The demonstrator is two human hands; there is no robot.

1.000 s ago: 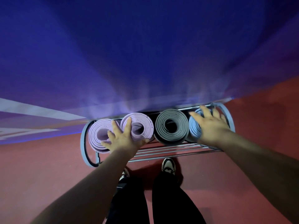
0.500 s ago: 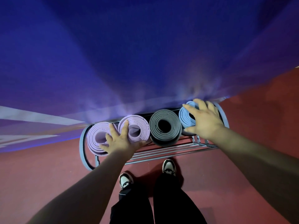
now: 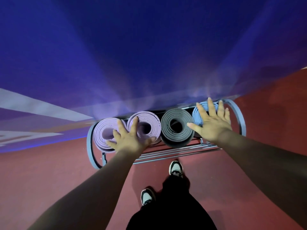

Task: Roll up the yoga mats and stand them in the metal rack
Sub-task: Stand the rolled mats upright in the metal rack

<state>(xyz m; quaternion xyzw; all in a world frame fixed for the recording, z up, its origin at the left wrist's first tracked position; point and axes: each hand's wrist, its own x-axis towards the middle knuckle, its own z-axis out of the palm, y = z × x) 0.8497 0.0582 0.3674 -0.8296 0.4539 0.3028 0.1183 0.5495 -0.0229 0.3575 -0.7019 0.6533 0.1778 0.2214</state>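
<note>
Several rolled yoga mats stand side by side in the metal rack [image 3: 176, 152], seen end-on from above. From the left they are a lilac mat [image 3: 102, 131], a second lilac mat [image 3: 149, 122], a dark grey mat [image 3: 169, 117] and a light blue mat [image 3: 197, 112]. My left hand [image 3: 129, 138] lies flat with spread fingers across the tops of the two lilac mats. With its fingers straight, my right hand [image 3: 211, 122] rests flat on the blue mat's top, and its thumb reaches toward the grey mat.
The rack stands against a blue-purple wall [image 3: 149, 55] on a red floor [image 3: 41, 171]. Its curved end hoops [image 3: 239, 113] rise at both sides. My legs in black trousers and two sneakers [image 3: 176, 169] stand just in front of the rack.
My right hand has flattened and spread wider over the blue mat. The left hand stays on the lilac mats. My left foot has stepped back a little.
</note>
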